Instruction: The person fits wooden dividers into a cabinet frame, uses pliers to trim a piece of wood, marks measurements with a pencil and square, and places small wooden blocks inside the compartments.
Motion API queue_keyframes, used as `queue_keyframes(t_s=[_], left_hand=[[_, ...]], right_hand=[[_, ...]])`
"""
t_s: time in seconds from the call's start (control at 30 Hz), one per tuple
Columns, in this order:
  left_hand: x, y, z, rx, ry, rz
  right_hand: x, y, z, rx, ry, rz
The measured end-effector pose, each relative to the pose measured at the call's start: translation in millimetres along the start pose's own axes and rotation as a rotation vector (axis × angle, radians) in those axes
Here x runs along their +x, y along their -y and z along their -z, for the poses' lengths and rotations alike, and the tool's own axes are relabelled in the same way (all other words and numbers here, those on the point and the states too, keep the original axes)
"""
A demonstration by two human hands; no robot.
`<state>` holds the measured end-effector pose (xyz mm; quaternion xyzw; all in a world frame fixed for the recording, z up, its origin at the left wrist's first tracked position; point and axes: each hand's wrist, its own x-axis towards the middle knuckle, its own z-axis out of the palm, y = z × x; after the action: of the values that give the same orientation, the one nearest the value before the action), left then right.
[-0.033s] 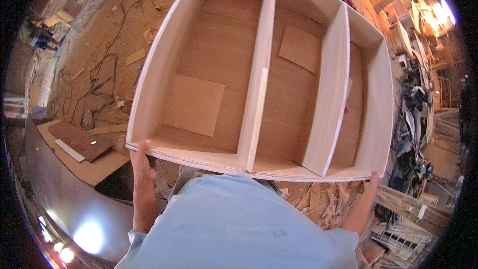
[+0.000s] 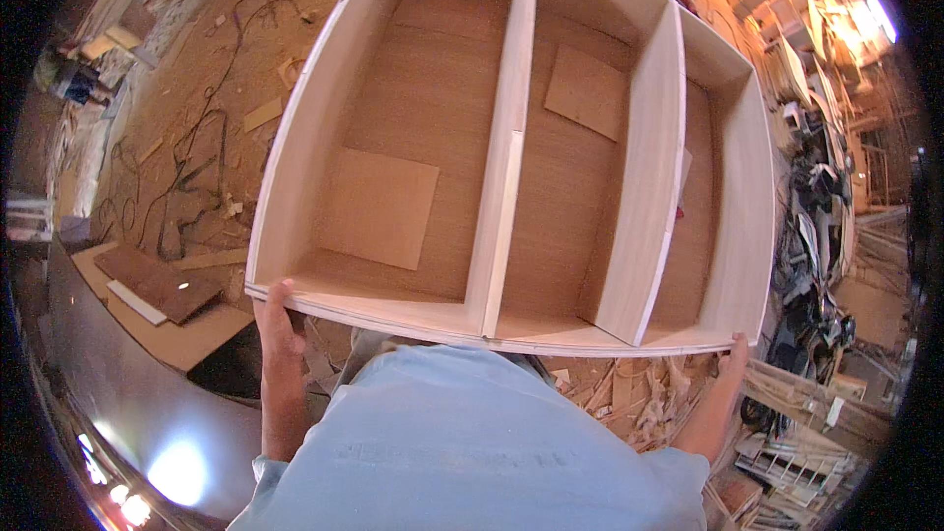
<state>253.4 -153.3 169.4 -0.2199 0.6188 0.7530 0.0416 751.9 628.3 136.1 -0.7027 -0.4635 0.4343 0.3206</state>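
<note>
A large open wooden cabinet with two dividers and three compartments lies in front of my body, its open side toward me. My left hand grips its near left corner, thumb over the edge and fingers underneath. At the near right corner, my right hand holds the same near edge; its fingers are mostly hidden below. A square board piece lies in the left compartment. Another flat piece rests in the middle compartment, and a partly hidden pale piece shows in the right one.
A dark glossy panel stands at the left, with brown board offcuts beside it. Black cable snakes over the dusty floor. Wood scraps and piled clutter lie at the right. Another person is at the far left.
The cabinet has shifted very slightly to the left, and my hands keep their hold on it.
</note>
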Motion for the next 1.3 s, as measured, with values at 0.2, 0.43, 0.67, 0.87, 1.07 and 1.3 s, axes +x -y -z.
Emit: queue_keyframes(t_s=[0.2,0.43,0.67,0.87,1.07,1.3], left_hand=[[10,6,9,0.004,-0.013,0.146],[9,2,6,-0.034,0.018,0.170],[19,9,26,-0.011,0.020,0.233],[12,1,20,0.061,0.017,0.159],[17,7,40,0.031,0.001,0.214],[20,10,27,0.041,0.025,0.123]], right_hand=[[2,29,31,-0.038,-0.045,0.063],[-42,22,10,-0.027,-0.112,0.041],[-21,6,11,-0.039,-0.058,0.027],[-20,-6,10,-0.041,-0.113,0.006],[-29,1,2,-0.042,-0.096,0.068],[-15,3,28,-0.141,-0.057,0.091]])
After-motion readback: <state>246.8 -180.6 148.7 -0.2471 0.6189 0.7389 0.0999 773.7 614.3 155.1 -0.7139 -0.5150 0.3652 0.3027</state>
